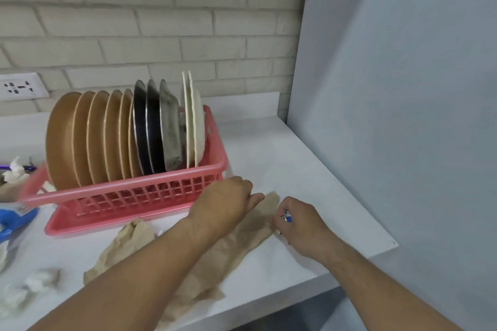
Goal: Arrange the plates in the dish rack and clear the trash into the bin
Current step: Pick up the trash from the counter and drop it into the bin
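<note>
Plainly, the plate half of the job looks done: on the white table (pixel 269 148) the pink dish rack (pixel 129 185) holds the brown plates (pixel 64 142), the dark plates (pixel 150 129) and the white plates (pixel 195 126) upright on edge in one row, sorted by kind so each leans on its neighbour. Just in front of the rack lies a long crumpled brown paper (pixel 215 255), flat on the table. The left grip (pixel 223 204) rests on its far end near the rack's front right corner, probably to gather it; its fingers are hidden behind the back of the hand, so I cannot tell whether they pinch the paper. The right grip (pixel 298 226), beside that end, is curled round a small blue-and-white scrap (pixel 286 216). White tissue wads (pixel 40 279) wait front-left of the rack. No bin shows.
</note>
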Demonstrator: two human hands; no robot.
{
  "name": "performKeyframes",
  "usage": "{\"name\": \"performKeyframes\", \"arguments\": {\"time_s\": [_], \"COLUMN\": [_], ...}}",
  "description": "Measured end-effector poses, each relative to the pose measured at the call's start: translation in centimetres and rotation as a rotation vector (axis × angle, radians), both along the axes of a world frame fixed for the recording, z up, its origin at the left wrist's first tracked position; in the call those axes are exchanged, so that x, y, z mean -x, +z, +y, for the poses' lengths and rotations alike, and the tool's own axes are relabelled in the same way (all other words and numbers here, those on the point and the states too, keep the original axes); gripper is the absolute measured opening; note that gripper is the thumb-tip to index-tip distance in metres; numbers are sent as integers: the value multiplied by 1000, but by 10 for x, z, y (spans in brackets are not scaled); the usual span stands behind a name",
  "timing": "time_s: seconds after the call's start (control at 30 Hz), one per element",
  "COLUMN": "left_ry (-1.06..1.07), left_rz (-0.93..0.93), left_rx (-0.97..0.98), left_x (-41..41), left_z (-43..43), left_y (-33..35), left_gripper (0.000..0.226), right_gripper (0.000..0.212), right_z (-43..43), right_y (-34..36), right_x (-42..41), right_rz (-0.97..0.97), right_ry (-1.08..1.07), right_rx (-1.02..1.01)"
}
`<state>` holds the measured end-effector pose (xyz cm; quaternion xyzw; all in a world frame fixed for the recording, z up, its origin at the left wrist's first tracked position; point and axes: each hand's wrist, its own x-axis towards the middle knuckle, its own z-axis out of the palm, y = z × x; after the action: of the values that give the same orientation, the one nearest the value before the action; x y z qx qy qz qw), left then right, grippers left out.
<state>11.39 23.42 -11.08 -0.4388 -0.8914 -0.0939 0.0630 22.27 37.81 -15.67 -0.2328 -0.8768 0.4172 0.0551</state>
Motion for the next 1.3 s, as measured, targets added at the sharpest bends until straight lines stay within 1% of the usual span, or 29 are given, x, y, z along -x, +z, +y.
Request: {"name": "performKeyframes", "arguments": {"time_s": [0.07,0.13,0.2,0.3,0.4,0.47,0.57,0.63,0.7,0.77,0.87,0.93,1.0,1.1,1.2,1.3], "left_ry": [22,45,55,10,-62,-114,-230,-312,-344,-355,-403,-419,-388,-305,-214,-158], "left_rz": [-53,-93,-122,-92,-59,-59,-22,-8,-37,-103,-217,-288,-376,-504,-561,-555], "left_rx": [-9,-29,-30,-45,-77,-120,-265,-310,-307,-294,-221,-154,-86,33,118,161], "left_x": [-4,-7,-10,-18,-33,-47,-66,-77,-88,-101,-118,-128,-137,-145,-147,-148], "left_z": [-25,-44,-68,-100,-124,-137,-155,-163,-167,-171,-177,-176,-170,-159,-148,-137], "left_y": [-4,-6,-9,-16,-21,-27,-44,-59,-74,-87,-113,-136,-169,-234,-307,-378], "left_gripper": [43,43,43,42,40,41,39,37,35,30,25,21,14,18,22,22], "right_gripper": [20,15,9,16,14,17,33,37,39,38,33,34,34,31,30,33], "right_z": [-23,-40,-61,-96,-127,-144,-163,-170,-174,-174,-172,-166,-158,-147,-133,-124], "right_y": [3,5,6,3,-4,-12,-27,-38,-48,-57,-83,-110,-141,-197,-261,-328], "right_x": [-4,-8,-14,-26,-40,-51,-74,-90,-104,-115,-128,-137,-147,-159,-163,-160], "right_rz": [3,18,36,51,64,53,42,46,32,-21,-123,-203,-265,-344,-405,-416], "right_ry": [-17,-52,-91,-81,-66,-73,-138,-193,-236,-255,-227,-204,-184,-145,-115,-96], "right_rx": [99,182,209,140,39,-17,-16,19,56,61,84,96,93,87,86,131]}}
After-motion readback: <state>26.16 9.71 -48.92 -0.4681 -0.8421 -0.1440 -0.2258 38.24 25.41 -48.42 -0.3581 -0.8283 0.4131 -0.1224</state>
